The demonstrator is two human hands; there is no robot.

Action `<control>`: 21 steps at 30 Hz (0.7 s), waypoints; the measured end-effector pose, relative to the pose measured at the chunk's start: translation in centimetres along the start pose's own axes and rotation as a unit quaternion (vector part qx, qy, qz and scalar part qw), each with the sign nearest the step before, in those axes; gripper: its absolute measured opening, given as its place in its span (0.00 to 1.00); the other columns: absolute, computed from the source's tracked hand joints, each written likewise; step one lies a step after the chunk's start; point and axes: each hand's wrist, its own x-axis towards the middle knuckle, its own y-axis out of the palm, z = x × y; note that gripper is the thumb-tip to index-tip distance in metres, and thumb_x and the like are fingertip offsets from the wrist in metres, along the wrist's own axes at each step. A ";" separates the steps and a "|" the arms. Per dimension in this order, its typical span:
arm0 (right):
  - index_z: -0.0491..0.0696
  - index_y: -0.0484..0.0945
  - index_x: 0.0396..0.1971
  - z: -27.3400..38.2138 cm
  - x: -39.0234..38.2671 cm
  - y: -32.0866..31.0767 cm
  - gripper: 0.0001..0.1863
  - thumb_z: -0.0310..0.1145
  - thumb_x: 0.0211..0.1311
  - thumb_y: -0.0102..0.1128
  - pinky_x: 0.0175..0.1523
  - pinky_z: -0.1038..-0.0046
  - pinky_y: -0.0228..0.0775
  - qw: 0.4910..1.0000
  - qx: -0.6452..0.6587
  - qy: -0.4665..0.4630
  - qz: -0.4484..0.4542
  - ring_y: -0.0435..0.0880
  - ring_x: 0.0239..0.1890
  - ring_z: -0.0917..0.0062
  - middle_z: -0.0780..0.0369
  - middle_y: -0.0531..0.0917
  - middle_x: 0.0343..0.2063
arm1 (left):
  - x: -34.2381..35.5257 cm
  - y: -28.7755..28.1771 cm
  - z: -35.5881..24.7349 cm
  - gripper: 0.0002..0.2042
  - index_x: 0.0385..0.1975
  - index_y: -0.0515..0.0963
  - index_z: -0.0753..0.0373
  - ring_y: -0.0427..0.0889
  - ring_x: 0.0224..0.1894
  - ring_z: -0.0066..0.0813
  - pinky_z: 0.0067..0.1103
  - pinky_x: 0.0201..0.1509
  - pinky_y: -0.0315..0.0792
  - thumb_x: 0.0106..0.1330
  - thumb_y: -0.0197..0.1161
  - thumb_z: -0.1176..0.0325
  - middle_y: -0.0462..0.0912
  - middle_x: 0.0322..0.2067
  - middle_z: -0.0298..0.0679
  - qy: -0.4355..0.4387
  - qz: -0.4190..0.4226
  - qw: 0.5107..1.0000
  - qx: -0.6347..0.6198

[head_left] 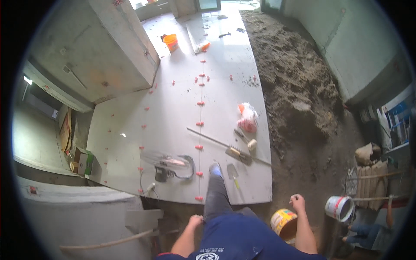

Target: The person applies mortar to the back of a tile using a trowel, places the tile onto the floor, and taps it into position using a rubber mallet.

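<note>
My left hand (196, 220) hangs beside my left thigh. Its fingers are small and partly turned away, so their grip is unclear. Out to the right, my right hand (297, 202) has curled fingers; anything inside them is hidden. Below it stands a yellow bucket (283, 220). My foot rests on the pale tiled floor (173, 112). Ahead of it lie a trowel (233, 171) with a green handle, a mallet (250, 143) with a pale head, and a long-handled brush (238, 154). A power tool with a looped dark frame (191, 169) lies to the left.
Red tile clips (199, 124) line the joints. A white-red bag (247, 118) sits beyond the mallet; an orange bucket (171, 42) stands farther off. Rough mortar or soil (299, 73) borders the tiles. At right are a white bucket (339, 208) and another person's legs (362, 234).
</note>
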 end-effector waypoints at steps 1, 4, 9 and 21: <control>0.44 0.76 0.26 2.9 1.0 2.2 0.05 0.30 0.58 0.57 0.27 0.78 0.70 0.999 0.000 -0.018 0.030 0.78 0.22 0.80 0.64 0.80 0.21 | 1.3 -0.6 0.1 0.09 0.31 0.82 0.52 0.82 0.38 0.41 0.35 0.42 0.75 0.55 0.56 0.61 0.83 0.33 0.43 -0.149 0.057 0.969 -0.188; 0.42 0.76 0.29 11.5 2.1 8.4 0.05 0.28 0.58 0.58 0.28 0.75 0.73 0.987 0.065 0.065 0.130 0.79 0.23 0.78 0.60 0.80 0.22 | 3.7 -6.9 0.5 0.11 0.30 0.81 0.59 0.83 0.34 0.38 0.31 0.38 0.75 0.54 0.56 0.61 0.83 0.32 0.45 -0.145 0.118 0.964 -0.191; 0.40 0.76 0.36 24.1 4.4 10.9 0.09 0.31 0.60 0.58 0.29 0.76 0.72 0.968 0.082 0.137 0.193 0.81 0.26 0.77 0.61 0.81 0.27 | 7.2 -23.4 1.8 0.09 0.32 0.76 0.68 0.79 0.24 0.27 0.23 0.26 0.71 0.61 0.56 0.68 0.80 0.25 0.40 -0.230 0.016 0.782 -0.580; 0.48 0.71 0.26 29.7 17.8 9.6 0.02 0.30 0.57 0.53 0.20 0.72 0.67 0.936 0.191 0.295 -0.002 0.77 0.17 0.76 0.65 0.75 0.18 | 23.9 -53.8 5.9 0.09 0.30 0.77 0.69 0.77 0.24 0.26 0.22 0.29 0.71 0.60 0.56 0.68 0.80 0.24 0.40 -0.192 -0.128 0.811 -0.537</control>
